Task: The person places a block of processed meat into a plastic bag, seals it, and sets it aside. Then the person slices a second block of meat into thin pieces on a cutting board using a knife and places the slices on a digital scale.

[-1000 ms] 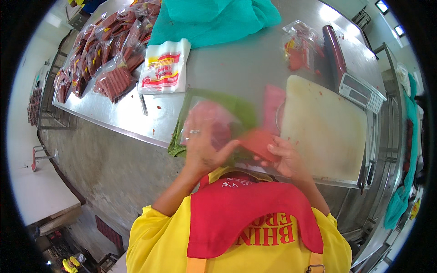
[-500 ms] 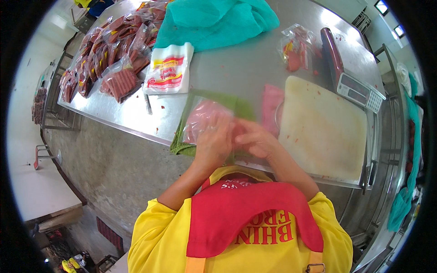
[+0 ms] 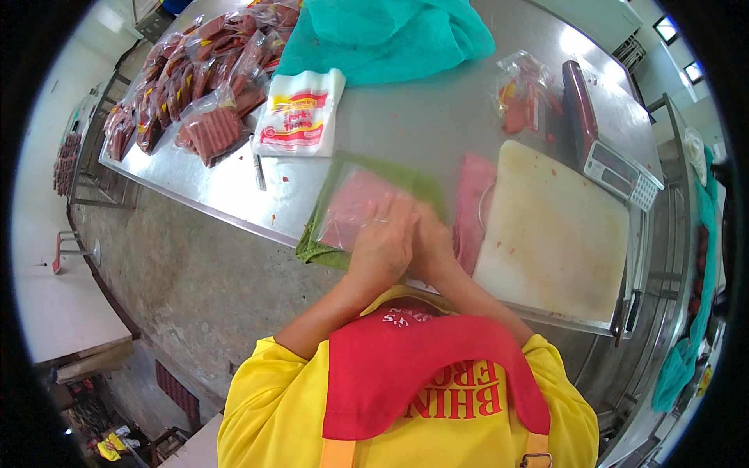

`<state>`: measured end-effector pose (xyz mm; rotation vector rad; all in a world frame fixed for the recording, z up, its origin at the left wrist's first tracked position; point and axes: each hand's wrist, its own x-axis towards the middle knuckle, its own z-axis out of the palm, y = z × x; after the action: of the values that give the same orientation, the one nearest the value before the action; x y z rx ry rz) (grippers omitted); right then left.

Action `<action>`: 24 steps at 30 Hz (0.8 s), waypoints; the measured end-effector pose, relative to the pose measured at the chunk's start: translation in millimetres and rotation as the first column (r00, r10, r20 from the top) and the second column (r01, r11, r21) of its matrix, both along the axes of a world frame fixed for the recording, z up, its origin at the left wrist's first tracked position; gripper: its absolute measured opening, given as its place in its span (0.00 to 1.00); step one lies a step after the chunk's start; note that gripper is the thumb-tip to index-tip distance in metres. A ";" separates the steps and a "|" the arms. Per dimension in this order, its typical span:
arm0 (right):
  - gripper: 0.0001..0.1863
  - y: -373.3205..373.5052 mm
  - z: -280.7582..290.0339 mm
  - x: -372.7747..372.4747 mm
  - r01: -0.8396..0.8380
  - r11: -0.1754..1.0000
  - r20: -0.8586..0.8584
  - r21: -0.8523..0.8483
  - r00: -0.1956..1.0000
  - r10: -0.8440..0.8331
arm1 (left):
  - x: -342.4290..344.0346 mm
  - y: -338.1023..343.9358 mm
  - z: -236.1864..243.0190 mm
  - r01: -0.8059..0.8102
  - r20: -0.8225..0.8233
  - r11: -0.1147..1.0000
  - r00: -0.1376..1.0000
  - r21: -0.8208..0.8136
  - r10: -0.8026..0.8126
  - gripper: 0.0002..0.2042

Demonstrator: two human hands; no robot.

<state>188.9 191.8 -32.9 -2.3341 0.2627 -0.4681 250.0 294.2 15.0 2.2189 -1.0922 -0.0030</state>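
Observation:
A clear plastic bag of pink meat (image 3: pixel 351 207) lies on a green cloth (image 3: pixel 324 253) near the table's front edge. My left hand (image 3: pixel 381 246) lies over the bag's right part, fingers extended on it. Right against it, my right hand (image 3: pixel 427 242) is blurred, its fingertips hidden at the left hand, so what it holds cannot be made out. A pink cloth (image 3: pixel 472 199) lies beside a white cutting board (image 3: pixel 550 242) to the right. A stack of white printed bags (image 3: pixel 296 113) sits just beyond the green cloth.
On the steel table (image 3: pixel 406 117) are piled packs of sliced meat (image 3: pixel 207 132) at left, a pen (image 3: pixel 257 168), a teal sheet (image 3: pixel 382 35), a loose packet (image 3: pixel 519 101), a dark long roll (image 3: pixel 577 101) and a scale (image 3: pixel 612 171). Another table (image 3: pixel 78 320) stands at lower left.
My right hand has moved left and in against my left hand, and the red piece it held is out of sight. My left hand has shifted right on the bag.

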 end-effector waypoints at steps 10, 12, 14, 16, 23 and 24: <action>0.21 -4.3 -7.8 12.9 0.017 1.000 0.022 0.018 1.000 -0.018 | 25.8 15.2 11.6 0.030 -0.266 0.999 0.963 -0.043 -0.040 0.20; 0.22 -4.7 8.5 12.7 0.058 0.998 0.045 0.037 0.997 -0.060 | 66.3 43.2 -2.9 -0.104 -0.389 0.986 0.920 -0.131 0.045 0.22; 0.22 -5.1 5.0 11.9 0.059 0.993 0.005 0.098 0.998 -0.060 | 105.8 48.5 -21.4 -0.277 -0.500 0.936 0.855 -0.218 0.137 0.22; 0.22 -6.5 2.3 11.7 0.056 0.989 -0.039 0.138 0.998 -0.051 | 133.6 37.1 -25.7 -0.240 -0.633 0.950 0.772 -0.201 0.061 0.22; 0.21 -9.4 9.1 2.7 0.040 0.994 -0.161 0.099 0.987 -0.023 | 145.2 5.2 -26.0 0.266 -0.467 0.959 0.863 0.099 -0.191 0.25; 0.21 -9.1 11.0 0.2 0.019 0.997 -0.175 0.080 0.985 -0.004 | 143.7 6.7 -33.7 0.256 -0.437 0.963 0.878 0.081 -0.196 0.26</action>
<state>189.1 182.6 -21.9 -2.2970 0.3718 -0.2532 393.6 300.9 -18.8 2.0531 -1.1156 -0.6549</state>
